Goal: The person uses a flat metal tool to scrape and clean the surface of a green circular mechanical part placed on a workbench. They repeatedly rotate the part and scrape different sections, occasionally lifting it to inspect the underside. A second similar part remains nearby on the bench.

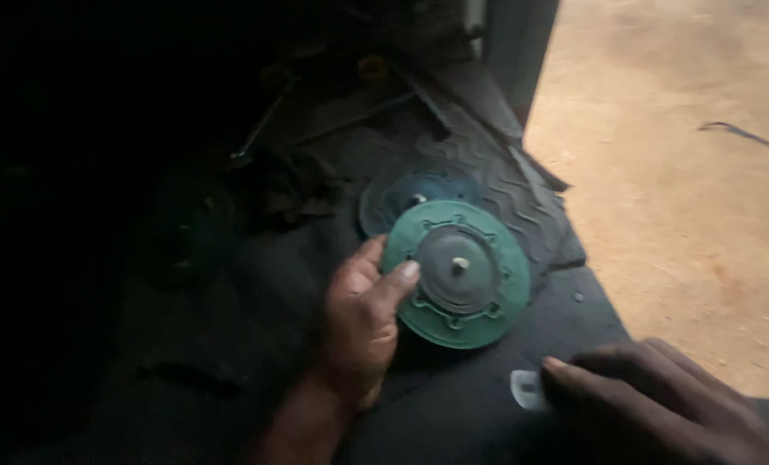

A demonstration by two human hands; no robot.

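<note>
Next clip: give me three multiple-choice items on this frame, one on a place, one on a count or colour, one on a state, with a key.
1. Where does the second, darker disc lie?
A. behind the held disc, on the dark mat
B. on the sandy ground
C. under the right hand

2. What colour is the held disc?
A. red
B. green
C. yellow

3. How is the left hand?
A. flat and empty
B. out of view
C. closed on the disc's edge

Key: 1 A, it lies on the mat beyond the held one. 2 B, its ring is green. 3 C, thumb and fingers pinch its rim; the right hand rests by a small pale piece.
</note>
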